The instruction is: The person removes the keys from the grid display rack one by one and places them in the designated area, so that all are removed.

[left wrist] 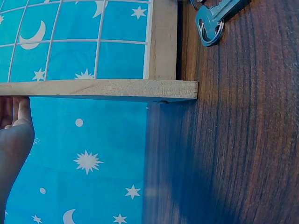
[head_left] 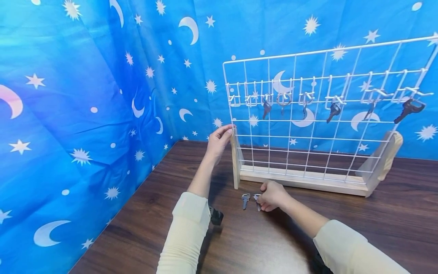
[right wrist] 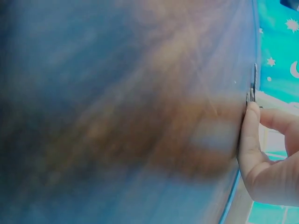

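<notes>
My left hand (head_left: 219, 142) grips the top of the wooden left upright (head_left: 235, 163) of a white wire rack (head_left: 295, 55). In the left wrist view its fingers curl against the upright's outer face. Low in front of the rack, my right hand (head_left: 273, 196) pinches a silver key (head_left: 258, 207) with a ring, right at the tabletop. The right wrist view shows thumb and finger meeting at its thin metal edge. Another silver key (head_left: 245, 201) with a ring lies flat just left of it.
Several keys, such as a dark key (head_left: 334, 111), hang from hooks along the rack; the leftmost hooks hold none. A wooden base bar (head_left: 304, 182) and right upright (head_left: 390, 156) support the rack. The brown table (head_left: 154, 220) meets a blue star-and-moon cloth (head_left: 102, 152) behind and left.
</notes>
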A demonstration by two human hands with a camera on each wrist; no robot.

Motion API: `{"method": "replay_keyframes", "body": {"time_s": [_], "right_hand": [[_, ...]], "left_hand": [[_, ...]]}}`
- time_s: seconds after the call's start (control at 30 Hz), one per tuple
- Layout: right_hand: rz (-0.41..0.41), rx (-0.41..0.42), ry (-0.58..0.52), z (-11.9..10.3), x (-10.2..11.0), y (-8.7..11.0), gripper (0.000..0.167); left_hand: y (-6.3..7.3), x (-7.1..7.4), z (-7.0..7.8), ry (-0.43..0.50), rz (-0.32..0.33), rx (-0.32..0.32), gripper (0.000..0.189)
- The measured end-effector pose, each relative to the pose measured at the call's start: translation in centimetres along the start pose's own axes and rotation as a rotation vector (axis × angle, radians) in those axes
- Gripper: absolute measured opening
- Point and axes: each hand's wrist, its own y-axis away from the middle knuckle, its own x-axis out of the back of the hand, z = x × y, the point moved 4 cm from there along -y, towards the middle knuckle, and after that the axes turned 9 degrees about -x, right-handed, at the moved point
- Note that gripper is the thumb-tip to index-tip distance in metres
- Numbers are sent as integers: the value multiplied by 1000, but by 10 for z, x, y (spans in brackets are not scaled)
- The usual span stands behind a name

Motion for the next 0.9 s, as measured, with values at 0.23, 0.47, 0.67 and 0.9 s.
{"method": "replay_keyframes", "body": {"time_s": [0.23, 0.47, 0.67, 0.9], "right_hand": [[7, 50, 82, -10, 13, 4, 31], [96, 208, 25, -41, 45, 19, 32], [260, 333, -19, -77, 80, 39, 30], [518, 454, -87, -112, 103, 57, 29]], "left_hand": [[0, -2, -1, 5, -25, 0, 29], [2, -1, -2, -3, -21, -9, 29], [2, 0, -1, -21, -19, -18, 29], [1, 0, 1, -47, -16, -23, 29]]}}
